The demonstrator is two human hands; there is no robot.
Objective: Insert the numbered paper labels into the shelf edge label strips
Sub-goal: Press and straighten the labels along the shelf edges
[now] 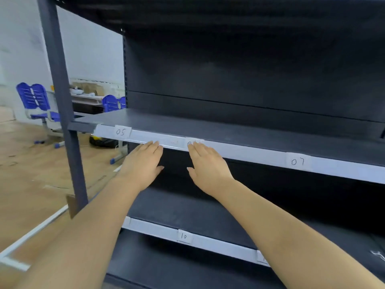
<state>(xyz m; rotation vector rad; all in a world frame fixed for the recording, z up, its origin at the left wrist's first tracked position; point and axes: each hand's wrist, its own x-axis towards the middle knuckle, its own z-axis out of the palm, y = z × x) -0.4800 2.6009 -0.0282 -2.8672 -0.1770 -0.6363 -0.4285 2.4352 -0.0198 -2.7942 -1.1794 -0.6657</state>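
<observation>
Dark metal shelving [239, 130] is filling my view, with blue chairs [34, 97] off beyond my left arm. I am holding both hands flat, fingers straight, against the white label strip [250, 152]: my left hand [143, 163] is touching bare strip, and my right hand [208, 165] is covering a paper label [192, 141]. Label 05 [123, 132] is sitting left of my hands, label 07 [298, 161] well right, label 10 [184, 236] below.
</observation>
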